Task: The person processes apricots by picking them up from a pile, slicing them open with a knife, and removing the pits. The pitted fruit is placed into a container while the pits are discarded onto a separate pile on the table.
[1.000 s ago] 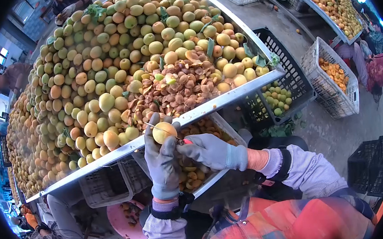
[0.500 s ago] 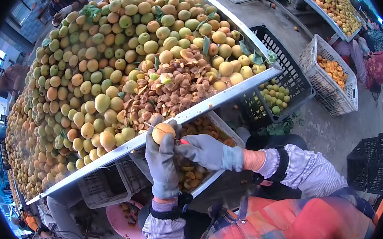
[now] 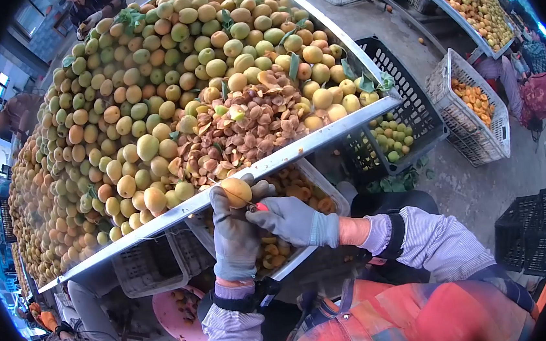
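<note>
My left hand (image 3: 234,242), in a grey glove, is closed round a yellow-orange apricot (image 3: 236,192) just off the table's metal edge. A small tool with a red handle (image 3: 261,206) is pinched in my gloved right hand (image 3: 297,220); its thin metal end points toward the fruit, but its exact kind is too small to tell. Beyond the edge lies a heap of brown apricot pits (image 3: 250,127). Whole apricots (image 3: 147,146), green to orange, cover the sloping table around it. Below my hands, a crate (image 3: 337,194) holds split apricot halves (image 3: 311,198).
The table's metal rim (image 3: 322,141) runs close in front of me. A black crate (image 3: 401,75) with green fruit and a white crate (image 3: 471,130) of orange halves stand right. A pink basin (image 3: 175,318) sits on the floor. Other people work at left and right.
The apricot has shifted slightly right and down, turning in my left fingers. Both hands have moved a little; the thin metal seen over the fruit's left side no longer shows there.
</note>
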`<move>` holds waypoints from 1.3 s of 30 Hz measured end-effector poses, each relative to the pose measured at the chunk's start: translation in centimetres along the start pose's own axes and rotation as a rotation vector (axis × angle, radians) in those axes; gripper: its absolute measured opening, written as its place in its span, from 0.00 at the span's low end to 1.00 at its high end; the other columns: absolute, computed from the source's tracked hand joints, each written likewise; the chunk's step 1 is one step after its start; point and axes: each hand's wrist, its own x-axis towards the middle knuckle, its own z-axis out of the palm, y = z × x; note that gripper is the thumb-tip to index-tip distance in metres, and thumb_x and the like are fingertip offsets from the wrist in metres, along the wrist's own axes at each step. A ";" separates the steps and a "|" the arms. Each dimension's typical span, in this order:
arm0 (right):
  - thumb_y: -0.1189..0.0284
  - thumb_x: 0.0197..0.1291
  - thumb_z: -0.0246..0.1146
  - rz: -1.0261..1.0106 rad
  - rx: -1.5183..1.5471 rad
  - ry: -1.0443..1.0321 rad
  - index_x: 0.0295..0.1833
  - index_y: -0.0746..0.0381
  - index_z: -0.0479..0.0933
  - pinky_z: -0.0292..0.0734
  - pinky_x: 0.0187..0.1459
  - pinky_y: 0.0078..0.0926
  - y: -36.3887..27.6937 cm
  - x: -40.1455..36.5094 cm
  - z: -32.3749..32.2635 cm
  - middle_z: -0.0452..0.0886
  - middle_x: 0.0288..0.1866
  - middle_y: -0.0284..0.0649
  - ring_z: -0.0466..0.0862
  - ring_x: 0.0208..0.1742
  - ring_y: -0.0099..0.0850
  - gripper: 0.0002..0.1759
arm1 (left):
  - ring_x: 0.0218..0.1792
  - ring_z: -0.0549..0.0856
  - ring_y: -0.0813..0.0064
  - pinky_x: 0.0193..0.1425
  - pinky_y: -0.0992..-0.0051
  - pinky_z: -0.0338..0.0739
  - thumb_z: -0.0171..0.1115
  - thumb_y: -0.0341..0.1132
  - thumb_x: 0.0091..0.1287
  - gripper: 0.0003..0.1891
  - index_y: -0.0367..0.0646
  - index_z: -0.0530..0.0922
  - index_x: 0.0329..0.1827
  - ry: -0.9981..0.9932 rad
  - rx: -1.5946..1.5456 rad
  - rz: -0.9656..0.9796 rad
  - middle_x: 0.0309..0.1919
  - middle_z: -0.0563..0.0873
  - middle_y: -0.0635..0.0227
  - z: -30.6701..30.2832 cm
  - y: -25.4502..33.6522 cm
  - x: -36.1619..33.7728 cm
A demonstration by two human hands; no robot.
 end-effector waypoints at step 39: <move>0.59 0.58 0.64 -0.157 0.013 0.547 0.27 0.64 0.68 0.68 0.25 0.28 -3.6 2.4 0.6 0.69 0.18 0.39 0.66 0.21 0.27 0.21 | 0.40 0.75 0.76 0.49 0.76 0.70 0.40 0.51 0.73 0.25 0.34 0.69 0.51 0.121 0.954 0.694 0.38 0.78 0.64 0.2 -2.5 -0.4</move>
